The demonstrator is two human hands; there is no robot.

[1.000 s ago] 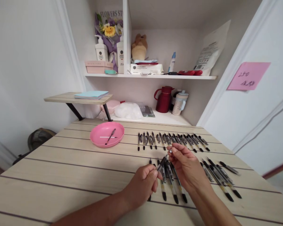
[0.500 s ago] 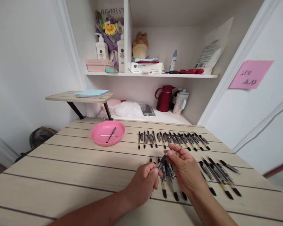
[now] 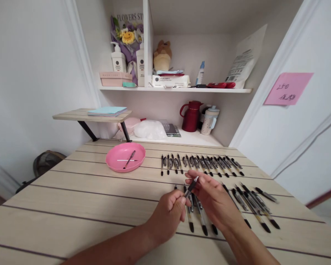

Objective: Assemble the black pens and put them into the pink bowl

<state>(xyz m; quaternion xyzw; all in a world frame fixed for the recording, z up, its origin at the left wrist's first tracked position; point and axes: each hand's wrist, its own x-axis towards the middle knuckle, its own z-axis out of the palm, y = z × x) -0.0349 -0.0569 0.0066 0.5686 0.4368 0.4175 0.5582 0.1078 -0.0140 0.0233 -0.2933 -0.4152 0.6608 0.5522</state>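
Head view: a black pen point(image 3: 191, 187) is held slantwise above the table point(image 3: 71, 198), its rear part grasped between the thumb and curled fingers of the left hand point(image 3: 168, 211). At its front end a silver tip point(image 3: 196, 179) is now plainly seen. One second ago a small shiny piece was pinched at the fingertips of the right hand point(image 3: 217, 200), just beyond that end, and half a second ago the end was covered by the same fingers. Now those fingers are parted and spread just beside the tip; whether it is touched by the thumb cannot be told. The left grip is little changed.

Beneath the hands, several long pens point(image 3: 201, 219) are partly hidden. More of one slim pen point(image 3: 235, 204) has been uncovered beside the right wrist, near the right-hand group of pens point(image 3: 260, 202). Unchanged are the far row of pens and shorter pieces point(image 3: 168, 164) and the pink dish point(image 3: 110, 162), in which a dark pen point(image 3: 130, 158) is crossed by a white stick point(image 3: 121, 160).
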